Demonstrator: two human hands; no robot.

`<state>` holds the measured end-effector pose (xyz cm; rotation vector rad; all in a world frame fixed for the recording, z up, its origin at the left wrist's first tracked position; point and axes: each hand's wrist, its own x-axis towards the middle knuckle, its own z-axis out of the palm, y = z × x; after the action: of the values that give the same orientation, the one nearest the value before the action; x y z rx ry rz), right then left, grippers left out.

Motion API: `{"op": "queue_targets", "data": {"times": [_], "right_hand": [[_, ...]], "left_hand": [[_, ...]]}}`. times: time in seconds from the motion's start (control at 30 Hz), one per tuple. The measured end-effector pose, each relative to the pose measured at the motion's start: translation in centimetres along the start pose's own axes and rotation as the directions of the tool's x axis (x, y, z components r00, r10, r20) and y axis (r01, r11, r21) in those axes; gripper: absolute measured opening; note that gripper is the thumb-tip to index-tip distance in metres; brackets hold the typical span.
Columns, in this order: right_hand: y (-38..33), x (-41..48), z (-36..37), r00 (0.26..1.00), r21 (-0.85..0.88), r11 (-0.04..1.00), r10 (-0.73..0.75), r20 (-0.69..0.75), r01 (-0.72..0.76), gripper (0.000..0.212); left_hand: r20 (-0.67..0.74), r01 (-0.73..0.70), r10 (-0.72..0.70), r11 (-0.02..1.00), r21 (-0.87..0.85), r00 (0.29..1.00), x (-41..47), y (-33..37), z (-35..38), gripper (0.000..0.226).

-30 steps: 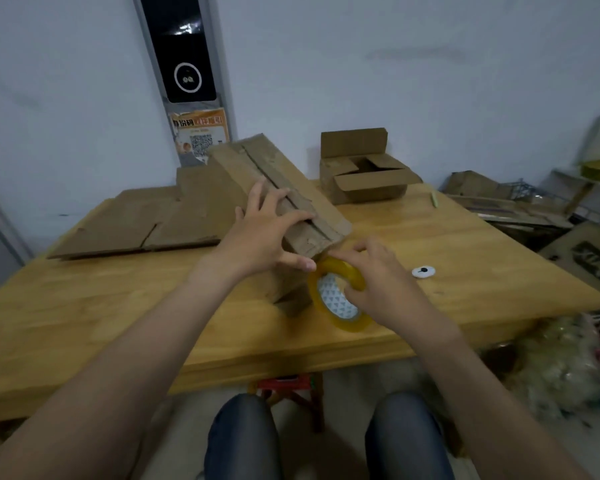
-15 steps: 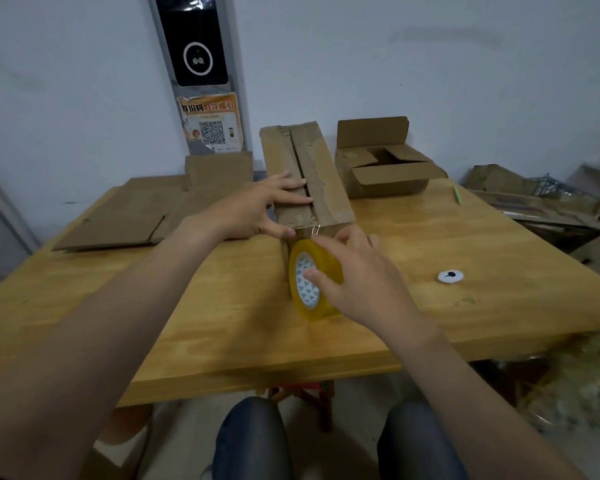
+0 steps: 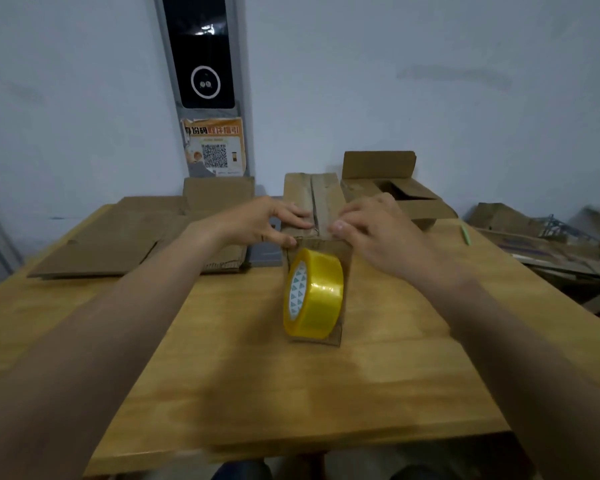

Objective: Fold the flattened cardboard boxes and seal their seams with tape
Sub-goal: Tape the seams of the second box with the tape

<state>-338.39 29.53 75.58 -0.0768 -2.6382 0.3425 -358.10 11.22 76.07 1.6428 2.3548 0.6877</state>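
Both my forearms are bare from the elbow down: no sleeves, no watch, no bracelet, no gloves. My left hand (image 3: 257, 221) and my right hand (image 3: 374, 226) are uncovered too, with short, plain fingernails and no rings that I can make out. Below the near edge of the table, at the bottom of the view, my knees show in dark blue-grey trousers (image 3: 243, 472), blurred and mostly cut off.

left hand (image 3: 261, 221) — fingers bent, pressing down; right hand (image 3: 371, 223) — likewise | both forearms outstretched, nearly parallel
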Motion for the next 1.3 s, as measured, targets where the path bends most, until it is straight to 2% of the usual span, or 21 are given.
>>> {"op": "queue_targets", "data": {"times": [0.07, 0.2, 0.3, 0.37, 0.43, 0.5, 0.57, 0.67, 0.8, 0.9, 1.03, 1.17, 1.23, 1.3], "right_hand": [[0.6, 2.2, 0.0, 0.998, 0.068, 0.995, -0.068, 0.018, 0.067, 0.029], [1.2, 4.4, 2.2, 0.973, 0.146, 0.982, -0.146, 0.18, 0.12, 0.038], [1.9, 4.4, 3.8, 0.981, 0.138, 0.986, -0.115, 0.159, 0.093, 0.043], [2.4, 4.3, 4.3, 0.986, 0.154, 0.983, -0.117, 0.118, 0.098, 0.044], [2.7, 4.3, 4.8, 0.986, 0.191, 0.976, -0.126, 0.106, 0.104, 0.043], [2.7, 4.5, 5.1, 0.987, 0.22, 0.971, -0.118, 0.106, 0.093, 0.041], [2.6, 4.4, 5.2, 0.988, 0.215, 0.972, -0.12, 0.094, 0.097, 0.04], [2.7, 4.5, 5.3, 0.989, 0.191, 0.977, -0.113, 0.095, 0.093, 0.039], [2.7, 4.5, 5.5, 0.99, 0.211, 0.974, -0.107, 0.088, 0.086, 0.044], [2.4, 4.4, 5.0, 0.992, 0.18, 0.981, -0.087, 0.094, 0.069, 0.04], [2.2, 4.4, 4.6, 0.991, 0.137, 0.987, -0.091, 0.093, 0.078, 0.04], [2.1, 4.2, 4.5, 0.992, 0.123, 0.989, -0.089, 0.093, 0.077, 0.043], [1.8, 4.1, 4.3, 0.992, 0.104, 0.991, -0.089, 0.087, 0.08, 0.044], [1.3, 4.0, 4.2, 0.993, 0.057, 0.995, -0.09, 0.083, 0.085, 0.048]], "left_hand": [[-0.038, 0.012, -0.013, 1.0, -0.021, 0.999, -0.2, -0.2, 0.0, 0.05], [-0.132, 0.094, -0.092, 0.996, 0.01, 0.987, -1.1, 0.7, -0.5, 0.045], [-0.236, 0.169, -0.139, 0.979, 0.11, 0.962, -2.9, 2.7, -0.4, 0.037], [-0.273, 0.194, -0.201, 0.98, -0.054, 0.941, -4.6, 4.3, 0.3, 0.029], [-0.211, 0.232, -0.291, 0.936, -0.265, 0.933, -6.3, 5.9, 1.9, 0.04], [-0.114, 0.294, -0.349, 0.894, -0.339, 0.93, -7.6, 7.2, 4.2, 0.06], [-0.084, 0.313, -0.392, 0.83, -0.462, 0.916, -8.0, 8.4, 6.9, 0.076], [-0.159, 0.262, -0.491, 0.68, -0.685, 0.856, -7.3, 9.7, 10.2, 0.079], [-0.2, 0.174, -0.587, 0.519, -0.837, 0.784, -6.2, 9.8, 11.7, 0.075], [-0.166, 0.129, -0.614, 0.406, -0.905, 0.772, -5.8, 9.6, 11.0, 0.077], [-0.101, 0.175, -0.63, 0.36, -0.917, 0.77, -5.4, 9.4, 10.9, 0.087], [0.063, 0.285, -0.654, 0.24, -0.928, 0.754, -6.2, 8.6, 12.4, 0.056], [0.089, 0.306, -0.67, 0.214, -0.927, 0.737, -6.4, 8.2, 13.0, 0.046], [0.082, 0.315, -0.699, 0.211, -0.925, 0.71, -6.1, 7.5, 13.4, 0.047]]}}
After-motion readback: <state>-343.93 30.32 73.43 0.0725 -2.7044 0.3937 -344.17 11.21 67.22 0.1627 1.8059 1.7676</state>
